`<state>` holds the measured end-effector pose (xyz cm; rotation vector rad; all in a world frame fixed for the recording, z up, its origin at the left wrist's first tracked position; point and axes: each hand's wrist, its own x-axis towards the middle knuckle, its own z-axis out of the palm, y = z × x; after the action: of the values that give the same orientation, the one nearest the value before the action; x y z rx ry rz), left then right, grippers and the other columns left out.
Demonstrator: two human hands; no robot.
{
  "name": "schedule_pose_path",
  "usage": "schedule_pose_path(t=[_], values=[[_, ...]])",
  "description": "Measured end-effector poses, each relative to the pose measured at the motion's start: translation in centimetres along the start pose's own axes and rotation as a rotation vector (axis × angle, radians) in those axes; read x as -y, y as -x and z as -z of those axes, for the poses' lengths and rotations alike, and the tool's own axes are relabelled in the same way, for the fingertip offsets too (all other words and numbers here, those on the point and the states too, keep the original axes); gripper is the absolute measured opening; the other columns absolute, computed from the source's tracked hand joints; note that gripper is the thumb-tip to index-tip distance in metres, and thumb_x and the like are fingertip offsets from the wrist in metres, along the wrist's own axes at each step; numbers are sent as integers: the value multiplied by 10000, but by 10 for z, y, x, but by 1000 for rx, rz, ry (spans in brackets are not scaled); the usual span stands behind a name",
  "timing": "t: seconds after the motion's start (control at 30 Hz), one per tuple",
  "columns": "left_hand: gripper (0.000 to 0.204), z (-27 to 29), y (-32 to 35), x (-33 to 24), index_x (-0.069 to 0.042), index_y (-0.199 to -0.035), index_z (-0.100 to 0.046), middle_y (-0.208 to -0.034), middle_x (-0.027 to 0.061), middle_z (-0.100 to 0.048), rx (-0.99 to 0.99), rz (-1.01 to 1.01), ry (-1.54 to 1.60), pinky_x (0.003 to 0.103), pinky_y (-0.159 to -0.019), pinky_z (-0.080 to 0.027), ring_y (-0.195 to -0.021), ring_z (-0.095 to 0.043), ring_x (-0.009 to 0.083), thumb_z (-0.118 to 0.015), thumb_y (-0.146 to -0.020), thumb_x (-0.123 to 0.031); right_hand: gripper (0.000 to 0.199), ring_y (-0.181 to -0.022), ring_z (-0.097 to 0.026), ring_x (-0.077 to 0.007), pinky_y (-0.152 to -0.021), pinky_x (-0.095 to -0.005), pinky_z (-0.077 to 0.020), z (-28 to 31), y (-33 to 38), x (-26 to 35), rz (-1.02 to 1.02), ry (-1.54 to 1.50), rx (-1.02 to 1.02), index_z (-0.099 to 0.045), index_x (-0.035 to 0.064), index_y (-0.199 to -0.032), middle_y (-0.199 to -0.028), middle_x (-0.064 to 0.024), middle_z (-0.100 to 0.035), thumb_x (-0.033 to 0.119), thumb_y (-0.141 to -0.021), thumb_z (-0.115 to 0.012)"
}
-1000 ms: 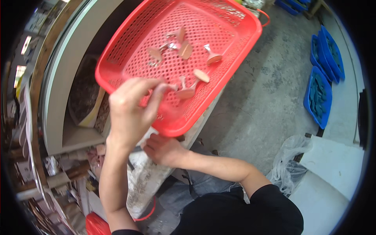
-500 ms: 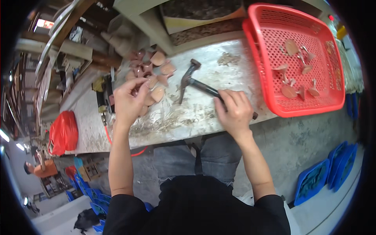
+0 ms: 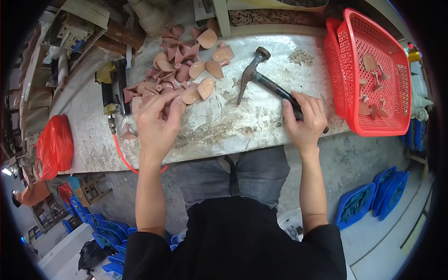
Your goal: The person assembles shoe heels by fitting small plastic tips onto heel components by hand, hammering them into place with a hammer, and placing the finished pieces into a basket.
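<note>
A heap of pinkish shoe heels [image 3: 178, 73], some showing tan, D-shaped faces, lies on the worn workbench [image 3: 224, 135]. My left hand [image 3: 157, 122] is over the near side of this heap. Its thumb and forefinger come together beside a tan-faced heel [image 3: 190, 94]; what lies between the tips is hidden. My right hand [image 3: 308, 119] is closed round the dark handle of a claw hammer [image 3: 273, 87]. The hammer rests on the bench, its head pointing away from me and its claw toward the heap.
Right of the hammer stands a red perforated basket [image 3: 347, 84] holding several heels. A yellow-and-black air tool [image 3: 109, 91] with a red hose [image 3: 122, 156] lies left of the heap. A red plastic bag [image 3: 57, 144] sits at the left; blue bins [image 3: 357, 205] stand below the bench.
The view has shifted, with more of the heap showing. My left hand still reaches at the heap's near side. The hammer stays in my right hand, lying at much the same angle.
</note>
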<state>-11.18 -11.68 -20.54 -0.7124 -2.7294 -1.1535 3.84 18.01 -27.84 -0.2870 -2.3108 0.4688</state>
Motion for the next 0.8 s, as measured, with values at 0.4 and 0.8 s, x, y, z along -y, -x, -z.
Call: schedule_pose_path(t=[0.4,0.8], values=[[184,-39,37,14,57,-1112,-789,-714,78,-735,-156,245,343,250,-556,-514,-581,-646,64,-768,-942,-12,230,-831,-693,-287,-730,-396,-552,-1,-1,-1,16,74,40,-779,42,-1033,-956,-108,-766,102,-826,-859],[147,-49,19,20,48,-1038,-808,-658,77,-693,-140,136,90,325,-558,-496,-569,-634,135,-796,-930,-50,334,-892,-762,-262,-823,-373,-594,-2,-49,-24,-485,-174,147,-718,-28,-1252,-1057,-174,-762,97,-945,-759]])
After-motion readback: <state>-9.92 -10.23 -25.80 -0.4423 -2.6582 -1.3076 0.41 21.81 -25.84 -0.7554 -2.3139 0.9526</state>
